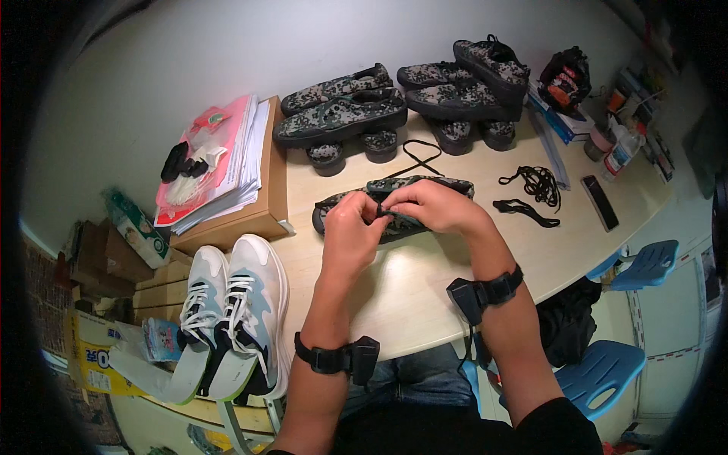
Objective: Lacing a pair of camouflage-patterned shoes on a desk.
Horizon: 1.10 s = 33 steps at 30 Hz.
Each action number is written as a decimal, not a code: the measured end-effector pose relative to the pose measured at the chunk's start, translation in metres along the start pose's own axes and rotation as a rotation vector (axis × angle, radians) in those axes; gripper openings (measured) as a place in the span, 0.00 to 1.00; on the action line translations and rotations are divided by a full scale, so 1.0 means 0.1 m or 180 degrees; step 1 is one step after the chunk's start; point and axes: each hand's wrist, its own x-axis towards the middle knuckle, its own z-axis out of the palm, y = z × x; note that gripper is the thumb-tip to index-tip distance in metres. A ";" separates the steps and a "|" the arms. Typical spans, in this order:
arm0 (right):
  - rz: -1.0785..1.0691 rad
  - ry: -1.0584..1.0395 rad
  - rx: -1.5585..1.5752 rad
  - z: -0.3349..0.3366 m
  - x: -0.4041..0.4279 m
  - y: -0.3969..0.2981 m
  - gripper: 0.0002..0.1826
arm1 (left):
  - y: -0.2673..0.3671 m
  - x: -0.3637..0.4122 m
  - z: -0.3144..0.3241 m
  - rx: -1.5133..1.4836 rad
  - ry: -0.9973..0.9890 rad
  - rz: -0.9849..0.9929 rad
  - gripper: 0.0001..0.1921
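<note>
A camouflage canvas shoe (409,231) with a dark sole lies on the table in front of me, toe to the left. Over its lacing area my left hand (351,224) pinches a dark strip that looks like a shoelace. The fingertips of my right hand (438,205) meet it there, gripping the edge of the shoe's upper. My fingers hide the exact hold and part of the shoe. Just beyond, a black shoelace (418,165) runs in a crossed loop over the tabletop.
More camouflage shoes (341,122) are stacked at the back. Bundled black laces (534,187) and a phone (600,203) lie right, near a plastic bottle (623,152). On the left are a cardboard box (273,165) under papers and white sneakers (244,307). Blue chairs (603,375) stand right.
</note>
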 end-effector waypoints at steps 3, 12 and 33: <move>-0.0024 -0.0126 -0.0093 -0.02 -0.01 0.02 0.10 | 0.04 0.00 -0.01 0.0004 -0.0047 0.0068 0.14; 0.0509 -0.0288 0.0330 -0.08 -0.02 0.02 0.10 | 0.05 0.00 0.02 0.0083 -0.0215 0.0130 0.15; 0.0545 -0.0273 0.1030 0.01 0.03 -0.02 0.07 | 0.01 -0.01 0.07 0.0150 -0.0028 0.0222 0.13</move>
